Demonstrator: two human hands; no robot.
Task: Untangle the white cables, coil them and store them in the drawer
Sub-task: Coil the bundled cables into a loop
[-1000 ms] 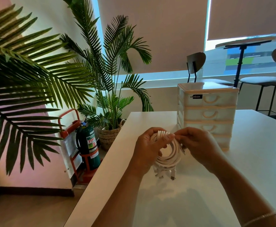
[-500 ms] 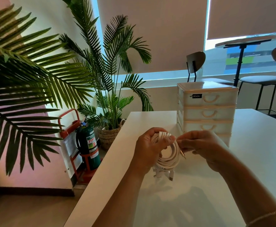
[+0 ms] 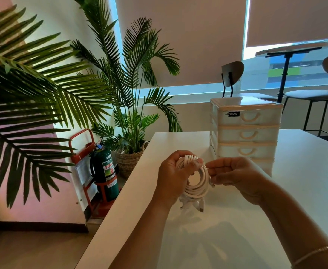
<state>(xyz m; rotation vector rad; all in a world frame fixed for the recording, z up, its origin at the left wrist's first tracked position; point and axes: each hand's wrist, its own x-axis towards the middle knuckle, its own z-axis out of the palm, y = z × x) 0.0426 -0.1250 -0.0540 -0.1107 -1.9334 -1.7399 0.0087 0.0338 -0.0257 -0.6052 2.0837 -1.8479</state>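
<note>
Head view: your left hand (image 3: 174,176) grips the coiled white cables (image 3: 195,180) upright, just before the drawer unit (image 3: 244,133); your right hand (image 3: 235,174), nearer those closed drawers, pinches the loose end at the coil's right side.

A white table (image 3: 295,200) carries a drawer unit (image 3: 244,133), standing near its far edge.
</note>
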